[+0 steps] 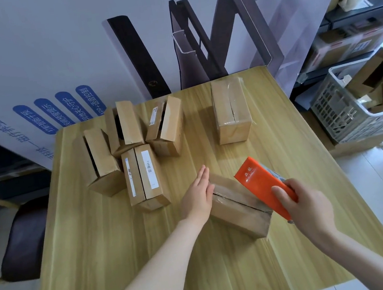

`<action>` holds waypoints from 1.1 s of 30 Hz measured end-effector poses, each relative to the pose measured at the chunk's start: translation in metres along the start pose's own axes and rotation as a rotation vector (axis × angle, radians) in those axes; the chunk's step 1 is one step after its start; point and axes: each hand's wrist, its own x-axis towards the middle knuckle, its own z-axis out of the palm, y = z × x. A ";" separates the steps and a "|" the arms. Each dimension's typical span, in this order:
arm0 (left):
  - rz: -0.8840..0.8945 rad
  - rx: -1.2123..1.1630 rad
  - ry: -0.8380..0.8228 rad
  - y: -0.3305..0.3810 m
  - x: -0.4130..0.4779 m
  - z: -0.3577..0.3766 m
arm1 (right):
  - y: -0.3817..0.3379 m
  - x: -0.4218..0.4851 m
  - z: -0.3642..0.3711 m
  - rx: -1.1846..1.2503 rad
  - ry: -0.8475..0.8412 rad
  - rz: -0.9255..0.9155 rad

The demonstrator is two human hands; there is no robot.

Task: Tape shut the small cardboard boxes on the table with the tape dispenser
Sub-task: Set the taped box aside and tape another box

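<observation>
I judge one sealing pass is in hand on the small brown cardboard box (235,207), which sits front and centre on the pale wood-grain counter (203,277). My right hand (308,205) grips the orange plastic tape dispenser (261,182) at the box's near-right end. My left hand (200,190) is flat, fingers straight, bracing its far-left end. The box's long axis runs diagonally, far-left to near-right (the dispenser lies roughly along it). Next likely calls for tearing the tape and smoothing it down.
</observation>
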 end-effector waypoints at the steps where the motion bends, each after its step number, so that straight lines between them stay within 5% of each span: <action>1: -0.013 -0.050 -0.002 0.000 0.000 -0.001 | 0.001 0.000 0.001 0.002 0.005 0.004; 12: -0.394 -0.743 -0.199 -0.013 0.008 -0.002 | -0.006 -0.001 -0.002 0.000 0.005 0.007; 14: -0.481 -0.820 -0.060 -0.003 0.000 -0.004 | -0.008 0.001 -0.007 0.033 0.033 0.020; 18: -1.004 -1.040 0.420 0.011 -0.034 0.011 | -0.014 0.004 -0.023 0.096 0.100 0.037; 21: -1.250 -1.319 0.410 0.012 -0.041 0.014 | -0.019 0.007 -0.027 0.112 0.106 0.032; 33: -1.222 -1.514 0.423 0.049 0.062 -0.023 | -0.040 0.036 -0.026 0.187 0.058 -0.026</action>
